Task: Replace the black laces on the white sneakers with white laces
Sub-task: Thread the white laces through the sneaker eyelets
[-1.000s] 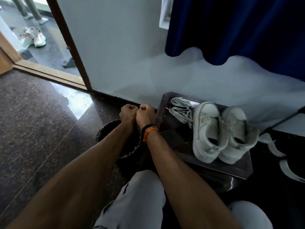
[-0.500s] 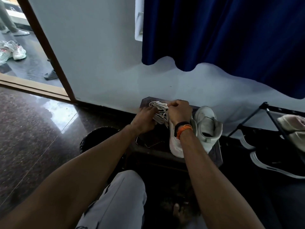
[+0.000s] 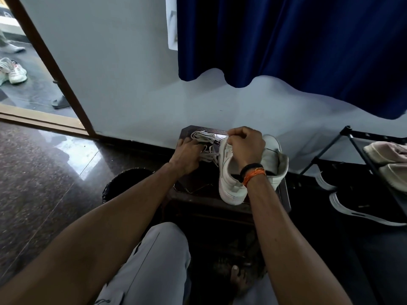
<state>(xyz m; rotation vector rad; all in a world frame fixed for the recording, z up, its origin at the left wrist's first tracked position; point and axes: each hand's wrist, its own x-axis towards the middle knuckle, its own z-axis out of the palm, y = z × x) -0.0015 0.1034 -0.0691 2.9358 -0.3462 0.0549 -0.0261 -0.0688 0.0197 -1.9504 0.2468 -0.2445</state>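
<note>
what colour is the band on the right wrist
Black with an orange one beside it, clearest in the head view.

Glossy speckled stone floor (image 3: 44, 172), matt cloth curtain (image 3: 286, 40), glossy stool (image 3: 198, 188)

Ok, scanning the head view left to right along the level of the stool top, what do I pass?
Round black mesh bin → left hand resting on the loose white laces → right hand gripping the nearer white sneaker → second white sneaker → black metal shoe rack.
</note>
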